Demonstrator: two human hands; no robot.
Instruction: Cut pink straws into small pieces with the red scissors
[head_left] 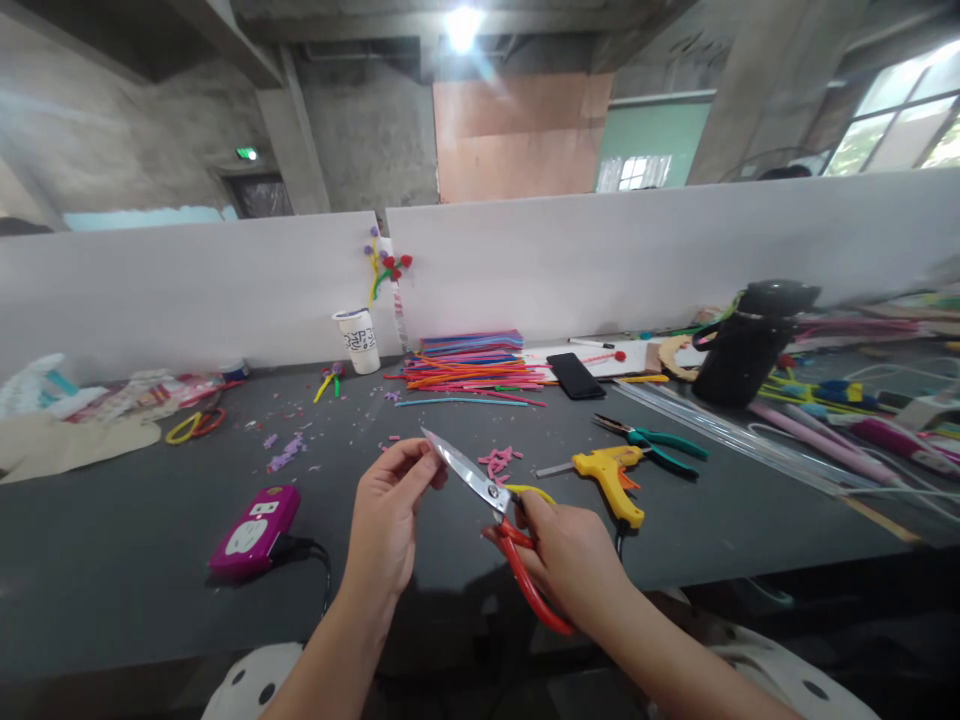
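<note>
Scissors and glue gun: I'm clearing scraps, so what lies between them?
Pink scraps lie between the scissors and the yellow glue gun, in the head view.

Craft clutter on a dark desk [112,560]

A yellow glue gun [611,475] lies just beside green-handled pliers [652,440]. A magenta power strip [255,515] sits near the front left, with purple scraps [285,452] behind it. Further back, a pile of coloured pipe cleaners [472,375] lies between a white paper cup [360,340] and a black phone [575,375]. A black jug [746,345] stands to the right, and a white partition [600,260] runs along behind.
</note>
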